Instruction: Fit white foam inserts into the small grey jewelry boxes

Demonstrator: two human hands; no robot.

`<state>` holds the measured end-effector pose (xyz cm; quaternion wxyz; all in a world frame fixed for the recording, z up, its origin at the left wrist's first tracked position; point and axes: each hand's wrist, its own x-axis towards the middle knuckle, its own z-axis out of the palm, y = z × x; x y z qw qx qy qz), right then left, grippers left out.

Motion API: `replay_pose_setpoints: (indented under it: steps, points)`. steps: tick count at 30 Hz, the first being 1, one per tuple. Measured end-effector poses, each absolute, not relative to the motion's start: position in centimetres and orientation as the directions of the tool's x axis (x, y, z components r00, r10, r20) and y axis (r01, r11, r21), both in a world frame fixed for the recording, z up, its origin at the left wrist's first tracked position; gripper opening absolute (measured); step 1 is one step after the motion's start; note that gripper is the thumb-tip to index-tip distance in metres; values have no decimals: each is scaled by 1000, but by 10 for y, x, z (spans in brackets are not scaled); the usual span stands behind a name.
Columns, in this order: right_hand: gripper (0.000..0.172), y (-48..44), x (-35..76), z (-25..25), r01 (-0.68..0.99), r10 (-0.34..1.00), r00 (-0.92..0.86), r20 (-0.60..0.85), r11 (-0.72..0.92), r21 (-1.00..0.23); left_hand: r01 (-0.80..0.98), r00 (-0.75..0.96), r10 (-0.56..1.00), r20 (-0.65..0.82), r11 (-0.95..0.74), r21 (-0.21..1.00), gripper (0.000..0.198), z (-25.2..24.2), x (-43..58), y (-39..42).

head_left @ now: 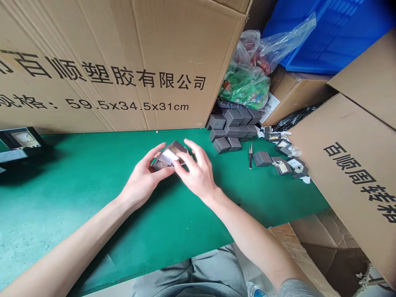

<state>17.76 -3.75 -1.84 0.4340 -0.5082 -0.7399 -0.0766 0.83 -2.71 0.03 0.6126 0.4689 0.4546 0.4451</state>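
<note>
Above the middle of the green table, a small dark grey box (pixel 176 146) stands opened and tilted between my two hands. A pale white piece (pixel 169 156) shows inside it; its kind I cannot make out. My left hand (pixel 142 178) grips the box from the left, thumb along its near edge and fingers behind. From the right, my right hand (pixel 199 170) has its thumb and a finger closed at the box, beside the white piece, with another finger stretched out beyond. The fingers partly cover the inside of the box.
Stacked dark grey boxes (pixel 232 128) and black tweezers (pixel 250 156) lie to the right, near several opened boxes (pixel 282 166). Large cartons (pixel 123 37) bound the back and right side (pixel 349 136). Bagged green items (pixel 247 84) and a blue crate (pixel 309 49) stand behind.
</note>
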Motion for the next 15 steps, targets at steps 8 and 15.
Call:
replay_pose_setpoints:
  steps: [8, 15]
  points:
    - [23, -38, 181, -24, 817, 733, -138, 666, 464, -341, -215, 342, 912, -226, 310, 926, 54, 8, 10, -28]
    - [26, -40, 179, -23, 768, 688, -234, 687, 564, -303, -161, 340, 914, -221, 288, 944, 34, 10, 4, -22]
